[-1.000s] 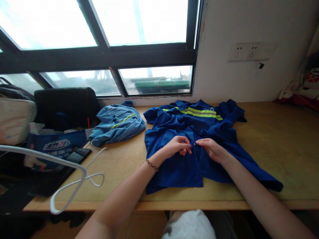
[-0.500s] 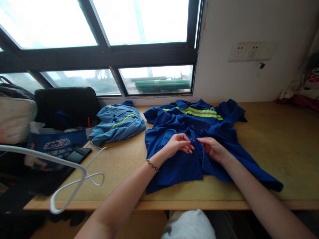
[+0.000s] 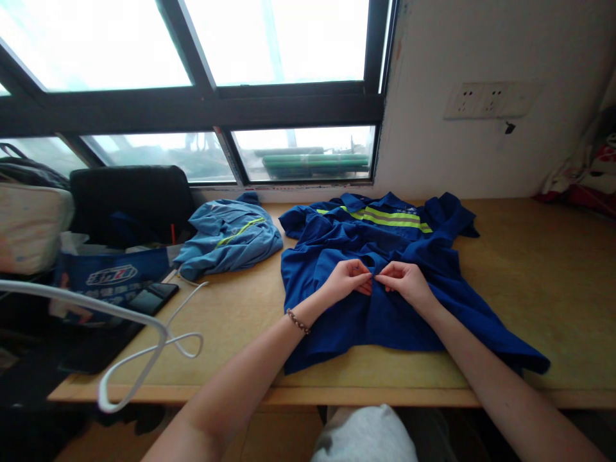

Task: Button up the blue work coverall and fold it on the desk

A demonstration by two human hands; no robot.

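Observation:
A dark blue work shirt (image 3: 332,327) with yellow-green and grey reflective bands lies spread on the table, its collar towards the wall. At the middle of its front, my left hand (image 3: 350,280) pinches the cloth between thumb and fingers. My right hand (image 3: 402,282) pinches the same front placket just beside it, the two sets of fingertips nearly touching. Whatever button or buttonhole lies under the fingertips is too small to make out. Around the hands the fabric is bunched into folds.
A light blue garment (image 3: 231,234) lies crumpled left of the shirt. A white cable (image 3: 158,340) loops over the left table edge, near a dark tablet-like device (image 3: 149,296) and a blue printed bag (image 3: 110,276). The wooden table (image 3: 520,269) runs along the window and wall.
My right hand has moved slightly left, closer to my left hand. The two front edges of the shirt, parted lower down before, now come together, and the button near the hem no longer shows.

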